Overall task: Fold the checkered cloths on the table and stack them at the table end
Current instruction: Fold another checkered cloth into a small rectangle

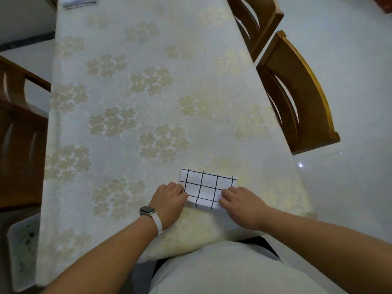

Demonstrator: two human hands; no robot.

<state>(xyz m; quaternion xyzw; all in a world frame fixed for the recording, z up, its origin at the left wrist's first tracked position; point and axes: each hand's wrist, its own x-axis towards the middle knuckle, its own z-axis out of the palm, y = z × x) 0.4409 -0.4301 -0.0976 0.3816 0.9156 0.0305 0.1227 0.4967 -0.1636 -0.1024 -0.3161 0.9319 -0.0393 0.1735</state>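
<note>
A white cloth with a black grid point(206, 186) lies folded into a small rectangle near the front edge of the table point(137, 92). My left hand point(169, 198), with a watch on its wrist, pinches the cloth's near left corner. My right hand point(241, 201) pinches its near right corner. The near edge of the cloth is lifted slightly between the two hands. At the far end of the table lies a stack of folded checkered cloths point(79, 1), partly cut off by the frame's top edge.
A cream tablecloth with gold flowers covers the table. Two wooden chairs point(297, 92) stand along the right side and another wooden chair point(19, 134) on the left. A white tray point(22, 247) sits low at the left.
</note>
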